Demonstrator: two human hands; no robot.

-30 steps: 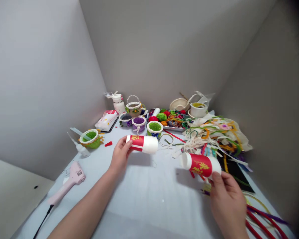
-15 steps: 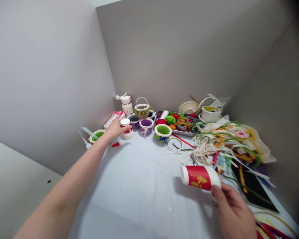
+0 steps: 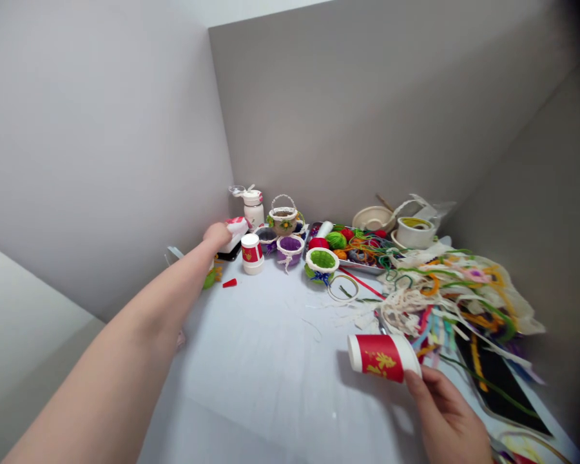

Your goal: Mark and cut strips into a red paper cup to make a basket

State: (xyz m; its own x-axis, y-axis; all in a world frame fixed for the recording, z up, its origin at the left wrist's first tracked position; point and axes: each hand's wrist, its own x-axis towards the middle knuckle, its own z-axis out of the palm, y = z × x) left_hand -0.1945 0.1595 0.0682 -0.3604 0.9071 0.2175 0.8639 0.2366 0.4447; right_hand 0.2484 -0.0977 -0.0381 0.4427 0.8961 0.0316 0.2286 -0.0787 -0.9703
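Observation:
My right hand (image 3: 452, 409) is closed around the rim end of a red-and-white paper cup (image 3: 379, 356) with gold print. The cup lies on its side in the air above the table's front right, its base pointing left. At the back left my left hand (image 3: 216, 237) is closed on the near end of a pink-and-white soft packet (image 3: 236, 231); its fingertips are hidden. Below the packet shows the edge of a black flat object (image 3: 229, 253). Just right of that hand stands an upturned red-and-white paper cup (image 3: 252, 253). A small red piece (image 3: 229, 283) lies near it.
Small woven baskets, including a purple one (image 3: 290, 249) and a green one (image 3: 321, 265), stand at the back. Behind are a white bottle (image 3: 254, 207) and a metal tray (image 3: 362, 267) of yarn balls. Tangled yarn (image 3: 415, 309) and a black tablet-like slab (image 3: 502, 386) lie right.
My left hand has moved from beside the upturned cup to the packet and closed on it; a black edge now shows beneath. The view has shifted slightly. My right hand still holds its cup.

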